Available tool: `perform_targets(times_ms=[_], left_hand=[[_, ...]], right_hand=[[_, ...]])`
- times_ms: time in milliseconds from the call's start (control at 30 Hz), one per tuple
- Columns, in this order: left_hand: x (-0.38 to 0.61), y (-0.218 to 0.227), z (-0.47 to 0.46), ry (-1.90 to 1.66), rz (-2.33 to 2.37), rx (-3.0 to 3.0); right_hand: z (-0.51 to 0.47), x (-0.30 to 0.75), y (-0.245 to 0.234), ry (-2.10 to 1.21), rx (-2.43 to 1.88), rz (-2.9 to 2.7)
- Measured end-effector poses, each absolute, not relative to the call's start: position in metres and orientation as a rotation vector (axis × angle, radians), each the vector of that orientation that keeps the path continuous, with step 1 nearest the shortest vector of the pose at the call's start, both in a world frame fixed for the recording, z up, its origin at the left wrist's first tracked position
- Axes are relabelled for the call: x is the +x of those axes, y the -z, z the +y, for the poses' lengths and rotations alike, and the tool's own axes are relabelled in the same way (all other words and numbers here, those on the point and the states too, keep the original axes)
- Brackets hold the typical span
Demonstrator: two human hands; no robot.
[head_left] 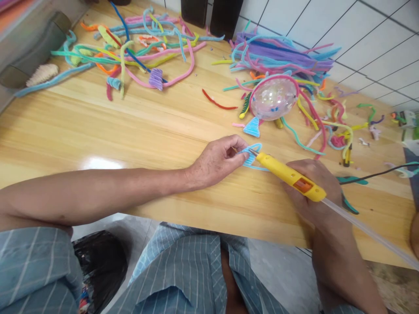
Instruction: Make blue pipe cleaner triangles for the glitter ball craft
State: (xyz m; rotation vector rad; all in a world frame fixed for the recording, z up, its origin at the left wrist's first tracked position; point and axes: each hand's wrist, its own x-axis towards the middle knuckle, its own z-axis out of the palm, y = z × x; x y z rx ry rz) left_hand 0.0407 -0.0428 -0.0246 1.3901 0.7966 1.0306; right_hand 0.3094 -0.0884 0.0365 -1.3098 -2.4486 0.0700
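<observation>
Between thumb and fingers, my left hand (218, 160) pinches a small light-blue pipe-cleaner piece (249, 159), wound into rows with a loose end trailing right. My right hand (316, 192) is wrapped round a yellow hot glue gun (288, 174), whose metal tip meets or nearly meets the blue piece. A long clear glue stick (366, 231) runs out of the gun's back. Just beyond the hands lies another wound blue piece (252, 127), shaped like a trapezoid. Behind that sits a clear, shiny rounded container (274, 98) with a pink pipe-cleaner rim.
Loose coloured pipe cleaners (157, 52) spread over the table's back left. A thick purple and blue bundle (281, 52) lies against the tiled wall. Scissors (350, 205) rest right of my right hand, near a black cord (376, 175). A black bag (101, 257) stands below the table edge.
</observation>
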Motion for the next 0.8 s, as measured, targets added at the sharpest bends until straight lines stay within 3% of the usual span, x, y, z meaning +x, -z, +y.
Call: perform_targets(times_ms=[333, 800], left_hand=[[0.0405, 0.0242, -0.043, -1.031, 0.796, 1.403], [0.0405, 0.0255, -0.0429, -1.027, 0.805, 1.423]], right_hand=[[-0.0902, 0.3116, -0.0368, 0.105, -1.156, -2.503], [-0.0916, 0.3085, -0.0362, 0.102, -1.17, -2.472]])
